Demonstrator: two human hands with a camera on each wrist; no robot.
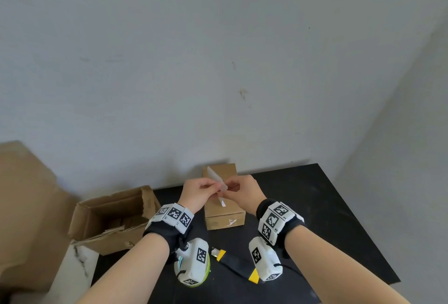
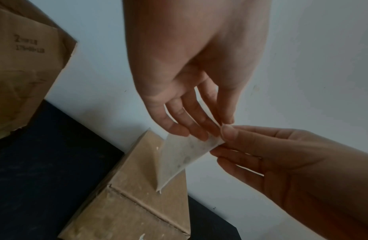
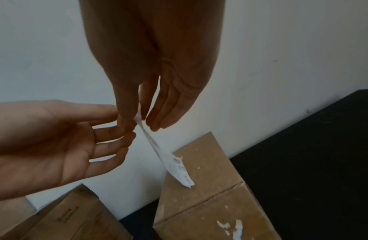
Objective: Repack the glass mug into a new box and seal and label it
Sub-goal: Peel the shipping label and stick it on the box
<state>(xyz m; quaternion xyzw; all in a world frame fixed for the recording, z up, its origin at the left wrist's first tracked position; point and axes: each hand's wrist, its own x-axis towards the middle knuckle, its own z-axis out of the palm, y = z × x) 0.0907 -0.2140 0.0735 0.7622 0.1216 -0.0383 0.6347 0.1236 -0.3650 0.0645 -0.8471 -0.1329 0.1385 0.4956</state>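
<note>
A white paper label [image 1: 219,180] hangs above a small closed cardboard box [image 1: 225,211] standing on the black table [image 1: 315,206]. My left hand [image 1: 201,189] and right hand [image 1: 242,189] both pinch the label's upper end. In the left wrist view the label [image 2: 179,155] droops, its lower tip just over the box top [image 2: 138,203], with my left hand [image 2: 210,129] and right hand [image 2: 224,139] meeting at its corner. The right wrist view shows the label [image 3: 174,164] edge-on over the box [image 3: 210,203]. No glass mug is in view.
An open, worn cardboard box [image 1: 109,218] sits at the table's left edge. A yellow and black utility knife [image 1: 232,262] lies on the table between my wrists. A large brown carton [image 1: 24,194] stands at far left. A grey wall runs behind the table.
</note>
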